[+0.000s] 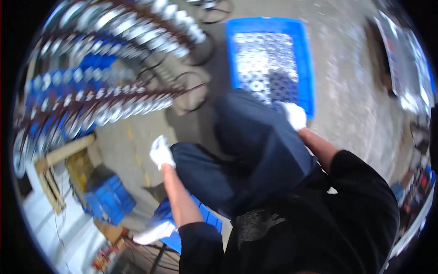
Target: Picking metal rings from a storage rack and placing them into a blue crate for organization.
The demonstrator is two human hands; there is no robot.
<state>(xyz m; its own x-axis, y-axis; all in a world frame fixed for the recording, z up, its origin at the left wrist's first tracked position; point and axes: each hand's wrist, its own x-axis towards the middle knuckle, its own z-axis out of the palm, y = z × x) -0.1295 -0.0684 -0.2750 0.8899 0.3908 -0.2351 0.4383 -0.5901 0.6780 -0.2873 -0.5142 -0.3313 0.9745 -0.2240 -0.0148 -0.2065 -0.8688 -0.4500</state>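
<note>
My left hand, in a white glove, hangs beside my left knee and is apart from the racks. Its blurred fingers look loosely spread, and nothing shows in them. My right hand, also white-gloved, is at the near right corner of a blue plastic bin, just past my right knee. Its fingertips are smeared and partly hidden, so I cannot tell what they hold or touch. Inside the bin lie many small ring-shaped metal parts in close rows, bright at the far side and darker near my right hand.
Racks with rows of shiny metal rings fill the left side. Below them stand a wooden frame and a blue crate. A blue slatted surface shows beside my left arm. Shiny wrapped material is at far right.
</note>
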